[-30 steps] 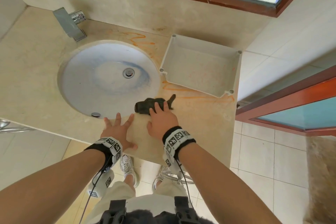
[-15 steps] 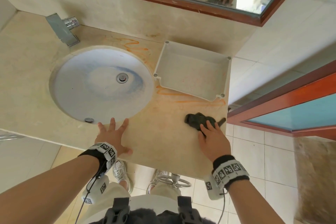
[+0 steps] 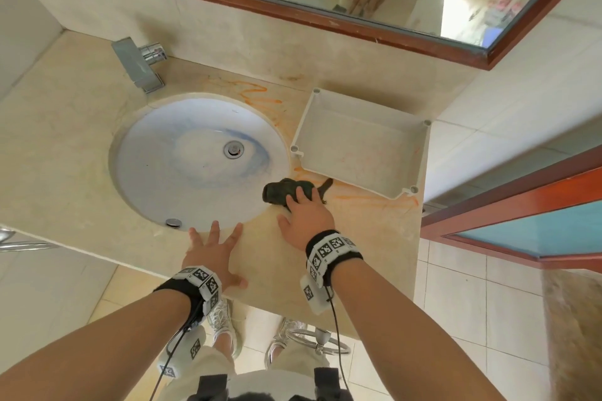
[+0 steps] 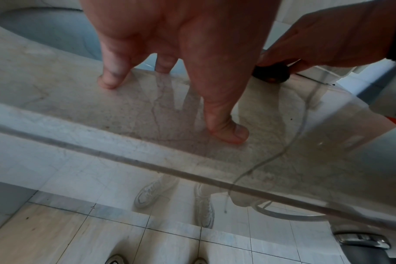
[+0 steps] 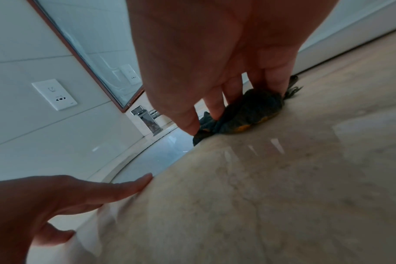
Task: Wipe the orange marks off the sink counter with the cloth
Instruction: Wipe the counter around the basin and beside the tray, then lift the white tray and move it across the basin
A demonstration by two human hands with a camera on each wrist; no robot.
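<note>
A crumpled dark cloth (image 3: 280, 192) lies on the beige sink counter (image 3: 374, 238) between the basin and the white tray. My right hand (image 3: 306, 215) presses down on it with straight fingers; in the right wrist view the cloth (image 5: 255, 110) shows an orange stain on its underside edge. Orange marks (image 3: 374, 200) run right of the cloth along the tray's front, and more orange marks (image 3: 254, 94) sit behind the basin. My left hand (image 3: 215, 247) rests flat and spread on the counter's front edge, holding nothing.
The round white basin (image 3: 195, 159) fills the counter's left half, with a chrome faucet (image 3: 140, 65) behind it. An empty white plastic tray (image 3: 365, 104) stands at the back right. A framed mirror (image 3: 293, 13) hangs above. The counter ends just right of the tray.
My right hand slid the cloth out to the counter's right edge and has now brought it back left, close to the basin rim. The left hand stayed in place.
</note>
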